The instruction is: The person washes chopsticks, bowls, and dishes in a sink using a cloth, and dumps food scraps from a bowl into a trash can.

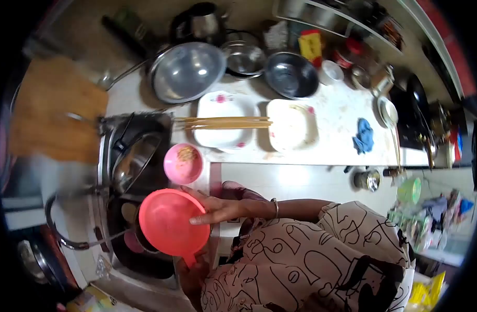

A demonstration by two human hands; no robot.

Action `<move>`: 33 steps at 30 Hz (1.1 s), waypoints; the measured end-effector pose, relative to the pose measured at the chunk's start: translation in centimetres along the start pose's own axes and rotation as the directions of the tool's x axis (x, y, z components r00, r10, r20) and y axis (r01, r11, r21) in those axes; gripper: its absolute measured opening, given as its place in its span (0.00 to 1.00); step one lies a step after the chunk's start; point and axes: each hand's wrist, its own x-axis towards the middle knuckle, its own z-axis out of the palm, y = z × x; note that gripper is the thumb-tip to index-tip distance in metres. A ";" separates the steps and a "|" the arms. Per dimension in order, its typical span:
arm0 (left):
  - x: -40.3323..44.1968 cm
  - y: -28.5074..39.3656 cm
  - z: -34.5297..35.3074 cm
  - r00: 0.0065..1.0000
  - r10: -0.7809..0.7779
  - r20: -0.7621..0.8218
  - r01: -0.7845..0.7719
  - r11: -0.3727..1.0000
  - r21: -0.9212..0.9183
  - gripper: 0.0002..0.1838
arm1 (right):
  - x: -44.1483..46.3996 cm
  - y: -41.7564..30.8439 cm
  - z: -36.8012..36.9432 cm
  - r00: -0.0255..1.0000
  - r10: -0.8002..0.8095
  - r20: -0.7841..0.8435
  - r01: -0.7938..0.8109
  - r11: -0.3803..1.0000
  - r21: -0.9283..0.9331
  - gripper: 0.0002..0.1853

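Observation:
I hold a red plastic dipper (171,223) over the sink's edge, its round basin facing up. My right hand (217,208) grips the rim, the thumb over the inside and the fingers partly hidden behind. My left hand (195,270) is closed round the short handle below. Just above the dipper stands a pink bowl (191,171) with some pale bits of food in it. Behind the dipper is the dark sink (139,268), where a metal bowl (137,161) leans and other dishes are partly hidden.
Two white dishes (228,106) (293,125) stand on the counter with several chopsticks (228,122) across them. A large steel basin (189,73), a dark bowl (292,75) and a kettle (202,26) line the wall. The faucet (72,243) arches at left; a blue cloth (363,136) lies right.

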 end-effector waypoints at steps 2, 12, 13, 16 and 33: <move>0.8 -0.1 0.6 0.978 0.028 0.207 -0.025 1.000 -0.018 0.15 | -3.4 -2.8 -0.7 0.990 0.120 -0.075 -0.112 0.988 0.101 0.44; 3.3 2.5 11.0 0.692 -0.255 0.675 0.242 0.963 0.117 0.16 | -16.2 -5.0 -3.6 0.892 0.020 -0.451 0.109 0.960 0.258 0.40; 3.7 2.8 12.5 0.624 -0.260 0.737 0.270 0.957 0.109 0.16 | -17.2 -4.2 -4.5 0.874 0.003 -0.487 0.145 0.953 0.265 0.40; 4.9 2.6 16.7 0.526 -0.305 0.794 0.261 0.946 0.191 0.17 | -21.2 -5.9 -6.3 0.802 0.028 -0.597 0.128 0.968 0.217 0.40; 12.5 -4.1 41.4 0.520 -0.450 0.726 0.022 0.856 0.516 0.12 | -38.5 -3.8 -24.0 0.653 0.188 -0.734 -0.093 0.981 0.169 0.40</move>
